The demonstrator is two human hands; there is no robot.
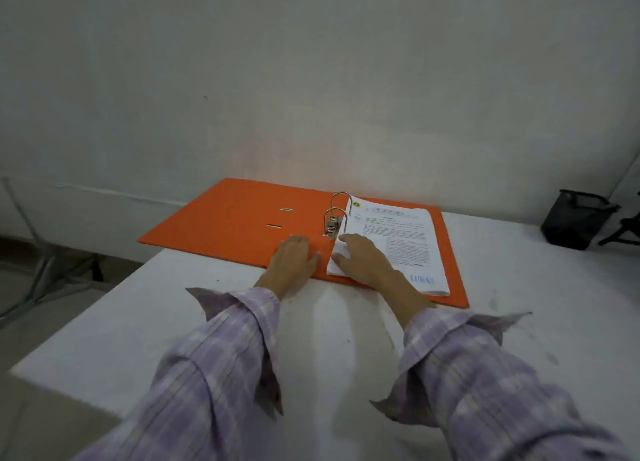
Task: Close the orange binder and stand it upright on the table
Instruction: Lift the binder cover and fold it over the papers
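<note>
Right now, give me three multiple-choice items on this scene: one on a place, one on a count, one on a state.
1. Where does the right hand rest?
A. on the papers
B. on the bin
C. on the bare table

2. How many metal rings stand at the spine?
A. one
B. two
C. four

3. What state is the binder in?
A. shut and upright
B. shut and flat
C. open and flat

Key: 1 A, its fingers lie on the printed sheets; 2 B, two arches rise beside the sheets; 3 C, both covers lie spread, the left hand flat on the orange.
</note>
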